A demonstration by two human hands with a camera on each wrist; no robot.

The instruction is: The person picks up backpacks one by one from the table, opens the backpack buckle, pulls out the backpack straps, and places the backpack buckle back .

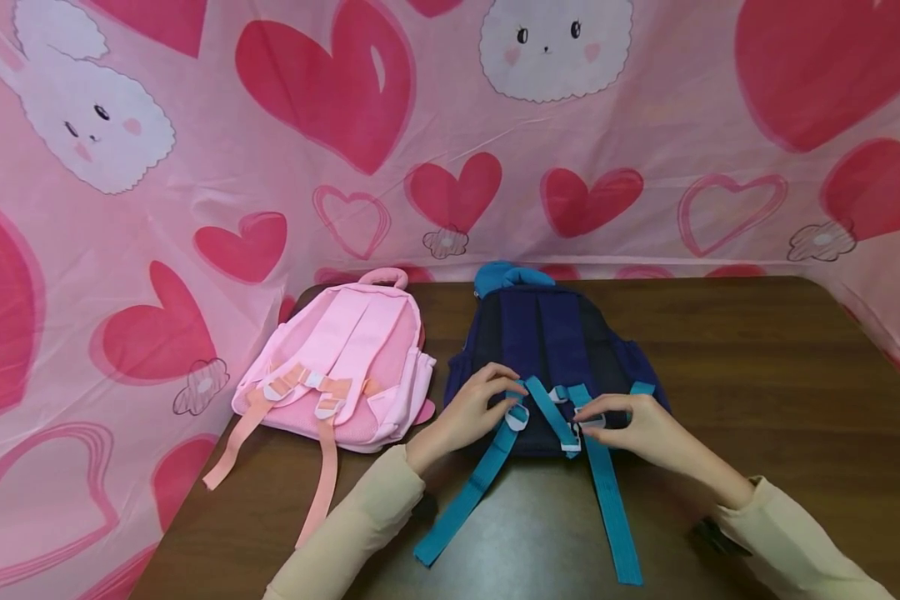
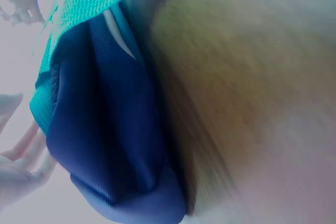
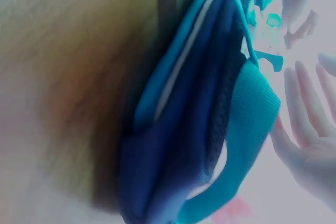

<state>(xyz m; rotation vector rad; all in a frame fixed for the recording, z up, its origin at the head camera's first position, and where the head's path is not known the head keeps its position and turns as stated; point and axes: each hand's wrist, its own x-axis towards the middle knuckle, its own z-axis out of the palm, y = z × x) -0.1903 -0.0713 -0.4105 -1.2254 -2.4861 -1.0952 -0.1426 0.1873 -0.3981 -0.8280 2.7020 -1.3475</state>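
A navy backpack lies with its shoulder straps facing up. Over its lower part run teal webbing straps with pale plastic buckles. My left hand is at the left strap, fingertips touching the webbing near its pale adjuster. On the right side, my right hand has thumb and index finger apart beside the other adjuster. In the right wrist view, fingers of the right hand are spread beside a teal loop. The left wrist view shows the left hand behind the webbing, thumb separate.
A pink backpack lies to the left, its peach straps trailing forward. Two loose teal strap ends reach toward the front of the brown table. A pink cloth with hearts hangs behind and at the sides.
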